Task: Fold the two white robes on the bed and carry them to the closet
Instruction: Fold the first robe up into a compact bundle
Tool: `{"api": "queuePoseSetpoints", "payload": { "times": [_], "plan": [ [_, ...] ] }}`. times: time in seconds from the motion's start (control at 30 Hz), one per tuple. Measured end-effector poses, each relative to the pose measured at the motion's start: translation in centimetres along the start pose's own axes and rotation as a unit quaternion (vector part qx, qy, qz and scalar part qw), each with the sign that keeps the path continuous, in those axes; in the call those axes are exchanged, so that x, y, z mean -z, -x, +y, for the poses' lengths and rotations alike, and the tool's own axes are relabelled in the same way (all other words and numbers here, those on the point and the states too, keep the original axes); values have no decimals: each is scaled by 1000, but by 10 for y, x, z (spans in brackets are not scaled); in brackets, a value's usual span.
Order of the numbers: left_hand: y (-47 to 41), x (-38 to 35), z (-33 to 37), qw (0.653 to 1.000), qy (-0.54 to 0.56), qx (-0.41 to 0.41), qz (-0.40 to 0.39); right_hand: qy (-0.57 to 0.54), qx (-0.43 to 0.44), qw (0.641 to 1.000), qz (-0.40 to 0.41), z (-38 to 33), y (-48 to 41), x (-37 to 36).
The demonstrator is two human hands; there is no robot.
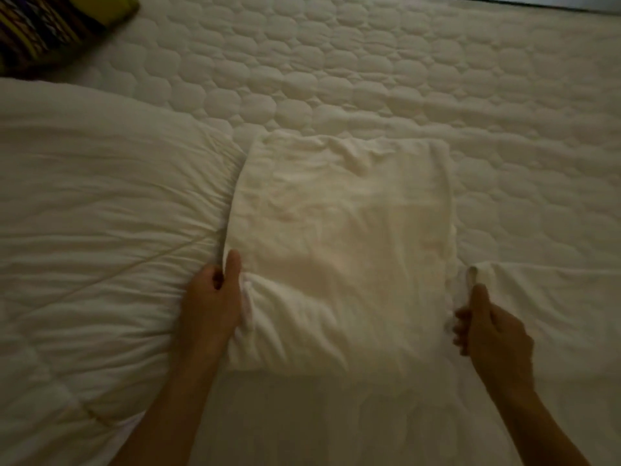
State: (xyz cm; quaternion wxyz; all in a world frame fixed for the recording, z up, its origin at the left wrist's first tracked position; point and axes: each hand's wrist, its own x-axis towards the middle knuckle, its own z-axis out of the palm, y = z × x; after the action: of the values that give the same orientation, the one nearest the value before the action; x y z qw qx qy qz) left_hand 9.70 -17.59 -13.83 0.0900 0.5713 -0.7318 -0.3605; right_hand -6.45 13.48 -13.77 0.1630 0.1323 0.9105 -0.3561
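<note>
Both robe [339, 237] sides are gripped, left hand [211, 307] against the duvet [100, 203], right hand [494, 334] beside white cloth [554, 297].

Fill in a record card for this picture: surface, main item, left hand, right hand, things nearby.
surface: quilted mattress
main item: folded white robe, lying flat
left hand: grips the robe's near left corner
right hand: grips the robe's near right edge
nearby: white duvet at left; patterned cushion far left; more white cloth at right
</note>
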Motion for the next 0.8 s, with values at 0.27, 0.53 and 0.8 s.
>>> {"api": "queuePoseSetpoints", "payload": {
  "times": [0.27,0.53,0.8],
  "plan": [
    [-2,-2,-25,998,39,-39,38,29,142,984,106,-1,17,-18],
    [-33,-14,10,994,52,64,-78,-69,18,997,37,-35,-29,-11],
    [-61,-17,42,940,185,154,-241,-141,-87,949,-267,-63,-68,-10]
  ]
}}
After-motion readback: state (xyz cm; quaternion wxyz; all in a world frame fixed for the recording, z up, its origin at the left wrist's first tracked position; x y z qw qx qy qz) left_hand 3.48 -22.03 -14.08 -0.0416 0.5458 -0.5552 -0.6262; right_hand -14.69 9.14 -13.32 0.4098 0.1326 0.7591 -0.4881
